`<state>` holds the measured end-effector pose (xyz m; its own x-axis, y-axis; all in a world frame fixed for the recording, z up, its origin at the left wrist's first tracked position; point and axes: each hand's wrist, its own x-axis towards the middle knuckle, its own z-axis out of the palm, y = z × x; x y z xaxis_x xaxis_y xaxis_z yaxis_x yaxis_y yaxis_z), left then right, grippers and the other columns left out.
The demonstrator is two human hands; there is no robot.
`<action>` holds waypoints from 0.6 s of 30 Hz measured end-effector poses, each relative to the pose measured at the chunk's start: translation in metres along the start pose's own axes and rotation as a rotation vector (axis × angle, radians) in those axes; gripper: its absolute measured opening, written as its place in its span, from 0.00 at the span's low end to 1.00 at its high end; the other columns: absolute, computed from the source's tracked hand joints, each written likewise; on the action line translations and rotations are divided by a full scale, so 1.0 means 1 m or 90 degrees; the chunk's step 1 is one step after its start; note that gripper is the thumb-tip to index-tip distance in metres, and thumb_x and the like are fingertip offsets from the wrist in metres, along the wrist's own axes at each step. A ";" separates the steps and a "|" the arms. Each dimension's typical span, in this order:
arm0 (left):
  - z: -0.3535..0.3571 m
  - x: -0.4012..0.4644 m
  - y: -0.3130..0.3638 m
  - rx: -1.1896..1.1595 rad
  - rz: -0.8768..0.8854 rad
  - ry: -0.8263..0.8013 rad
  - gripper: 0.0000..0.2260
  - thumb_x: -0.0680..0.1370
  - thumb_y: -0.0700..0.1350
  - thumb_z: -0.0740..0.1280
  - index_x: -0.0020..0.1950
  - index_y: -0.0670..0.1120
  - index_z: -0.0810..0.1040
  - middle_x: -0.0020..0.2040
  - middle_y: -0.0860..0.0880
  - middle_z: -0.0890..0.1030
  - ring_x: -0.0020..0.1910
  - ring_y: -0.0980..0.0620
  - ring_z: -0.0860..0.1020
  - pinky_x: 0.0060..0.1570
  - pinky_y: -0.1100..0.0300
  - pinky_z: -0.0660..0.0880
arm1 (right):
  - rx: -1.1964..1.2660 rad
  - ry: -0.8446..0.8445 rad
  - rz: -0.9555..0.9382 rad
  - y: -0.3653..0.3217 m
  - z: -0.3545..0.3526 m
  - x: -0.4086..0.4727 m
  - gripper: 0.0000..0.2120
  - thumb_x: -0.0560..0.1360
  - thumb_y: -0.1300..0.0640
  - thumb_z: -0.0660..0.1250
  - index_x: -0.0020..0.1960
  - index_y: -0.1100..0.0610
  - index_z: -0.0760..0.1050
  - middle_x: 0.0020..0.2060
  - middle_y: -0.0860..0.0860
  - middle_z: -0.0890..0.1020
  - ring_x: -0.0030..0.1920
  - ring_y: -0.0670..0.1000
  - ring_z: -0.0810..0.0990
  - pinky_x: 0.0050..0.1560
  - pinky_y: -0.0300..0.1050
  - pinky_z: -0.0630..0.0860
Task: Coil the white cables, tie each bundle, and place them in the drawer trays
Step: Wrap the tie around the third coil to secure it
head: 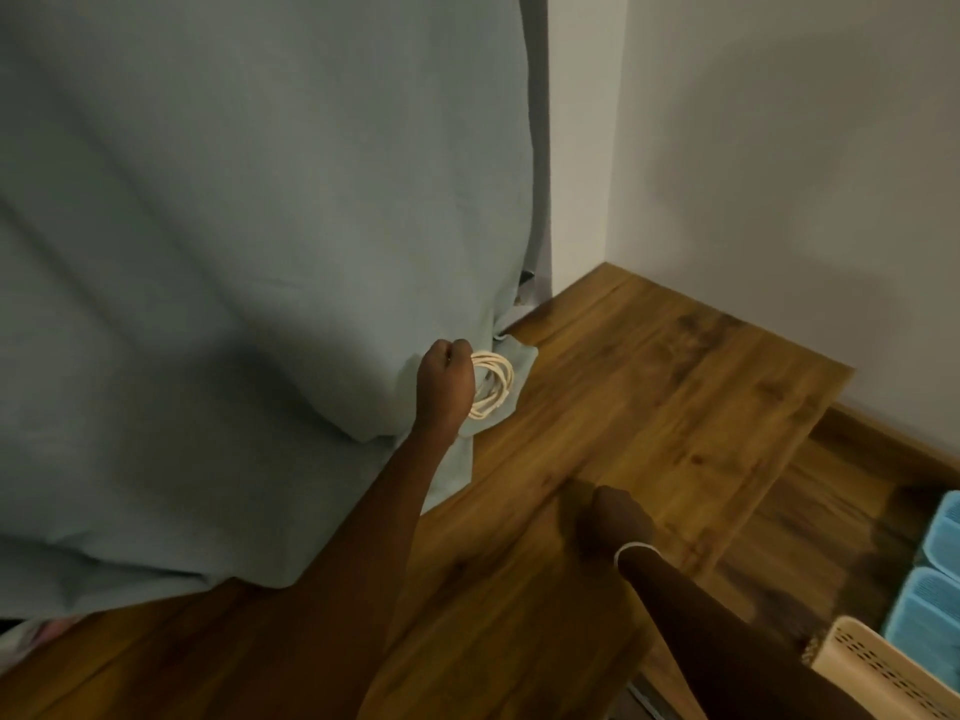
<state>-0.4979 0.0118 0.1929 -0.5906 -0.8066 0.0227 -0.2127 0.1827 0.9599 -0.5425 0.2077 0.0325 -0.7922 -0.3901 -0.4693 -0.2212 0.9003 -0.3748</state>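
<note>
Coiled white cable [491,384] sits in the left hand [447,381] — fist closed tight around one side of the loops, held up against the grey-blue cloth [234,252] near its lower corner. Right hand [615,517] rests on the wooden worktop [649,407], blurred — cannot tell whether its grip is closed or holding anything. Blue trays [930,589] and a beige tray [883,667] at lower right, well apart from the cable.

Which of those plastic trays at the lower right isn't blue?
The beige tray nearest the camera, with slotted walls; the two blue trays behind it are solid-coloured.
</note>
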 end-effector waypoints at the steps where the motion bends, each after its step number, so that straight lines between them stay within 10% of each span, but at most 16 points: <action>1: -0.003 0.001 -0.001 -0.008 0.000 0.007 0.10 0.79 0.42 0.59 0.42 0.37 0.74 0.37 0.43 0.73 0.36 0.49 0.73 0.37 0.55 0.70 | 0.009 0.010 -0.029 -0.006 -0.001 -0.002 0.16 0.77 0.50 0.69 0.59 0.58 0.77 0.55 0.55 0.82 0.54 0.56 0.82 0.53 0.49 0.80; 5: -0.010 0.007 -0.004 -0.027 -0.007 0.042 0.09 0.80 0.41 0.59 0.41 0.39 0.71 0.36 0.44 0.72 0.36 0.46 0.72 0.35 0.56 0.68 | 0.417 0.037 -0.232 -0.056 -0.020 -0.023 0.15 0.78 0.53 0.68 0.36 0.60 0.77 0.31 0.59 0.79 0.33 0.55 0.79 0.44 0.60 0.81; 14: -0.017 0.004 0.014 0.012 0.071 0.129 0.09 0.82 0.40 0.55 0.48 0.39 0.72 0.42 0.44 0.73 0.35 0.54 0.69 0.29 0.74 0.66 | 0.736 0.153 -0.317 -0.162 -0.085 -0.051 0.06 0.76 0.65 0.69 0.43 0.65 0.83 0.33 0.59 0.84 0.33 0.54 0.84 0.42 0.52 0.85; 18: -0.023 0.007 0.023 -0.055 0.100 0.131 0.09 0.82 0.39 0.55 0.42 0.40 0.68 0.38 0.43 0.70 0.34 0.52 0.69 0.34 0.64 0.67 | 0.817 0.152 -0.269 -0.174 -0.091 -0.051 0.03 0.74 0.68 0.71 0.45 0.68 0.82 0.36 0.63 0.85 0.34 0.55 0.84 0.41 0.48 0.84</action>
<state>-0.4889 -0.0031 0.2217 -0.4389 -0.8708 0.2212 -0.0580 0.2732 0.9602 -0.5155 0.0878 0.1942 -0.9032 -0.4277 -0.0368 0.1055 -0.1380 -0.9848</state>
